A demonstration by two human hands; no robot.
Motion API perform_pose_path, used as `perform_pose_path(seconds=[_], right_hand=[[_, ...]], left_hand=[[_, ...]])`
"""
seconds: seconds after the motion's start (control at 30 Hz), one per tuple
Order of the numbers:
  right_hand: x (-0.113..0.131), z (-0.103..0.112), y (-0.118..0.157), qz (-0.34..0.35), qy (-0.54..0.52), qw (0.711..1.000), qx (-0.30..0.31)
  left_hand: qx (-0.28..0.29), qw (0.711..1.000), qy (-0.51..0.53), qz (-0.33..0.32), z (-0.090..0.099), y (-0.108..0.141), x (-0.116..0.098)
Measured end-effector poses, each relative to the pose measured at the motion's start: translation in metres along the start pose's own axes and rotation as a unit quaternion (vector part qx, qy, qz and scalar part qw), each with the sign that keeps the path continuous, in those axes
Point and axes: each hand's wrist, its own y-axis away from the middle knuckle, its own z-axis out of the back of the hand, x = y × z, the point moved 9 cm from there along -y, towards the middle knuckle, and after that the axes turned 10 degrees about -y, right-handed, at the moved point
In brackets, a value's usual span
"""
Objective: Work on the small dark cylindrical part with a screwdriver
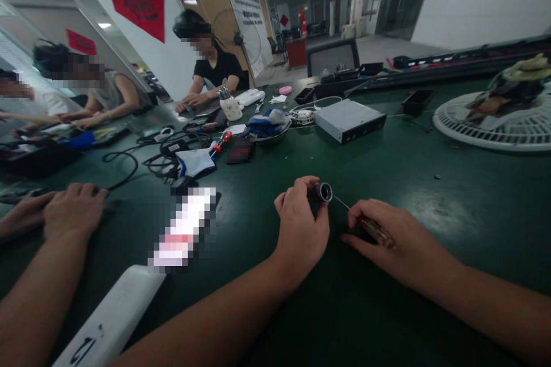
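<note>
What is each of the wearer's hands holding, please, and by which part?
The left hand grips a dark cylindrical piece around its side, open end uncovered; the right hand holds a screwdriver-like tool by its handle.

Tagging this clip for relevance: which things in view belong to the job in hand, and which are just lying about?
In the job:
- dark round tube, held in the left grip
- amber-handled screwdriver, held in the right grip

Apparently just lying about:
- grey metal box
- round white grille
- red-handled tool
- white cup
</note>
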Motion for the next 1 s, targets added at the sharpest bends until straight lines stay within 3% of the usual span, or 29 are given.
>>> perform_pose_path(seconds=[0.1,0.37,0.6,0.9,1.0], right_hand=[[-0.004,0.005,0.0,-0.017,-0.038,0.999,-0.021],[-0.017,0.024,0.001,-0.03,-0.138,0.979,-0.145],[-0.011,0.029,0.002,-0.01,-0.164,0.97,-0.18],[-0.014,0.034,0.006,-0.002,-0.12,0.975,-0.188],[-0.018,0.028,0.005,-0.02,-0.132,0.977,-0.165]], left_hand=[[0.002,1.0,-0.001,-0.001,-0.001,0.0,0.0],[0.042,0.999,0.0,-0.016,-0.005,-0.001,-0.003],[0.071,0.997,0.006,-0.038,-0.012,0.0,-0.006],[0.088,0.994,0.015,-0.06,-0.015,0.002,-0.008],[0.094,0.993,0.014,-0.066,-0.016,0.003,-0.01]])
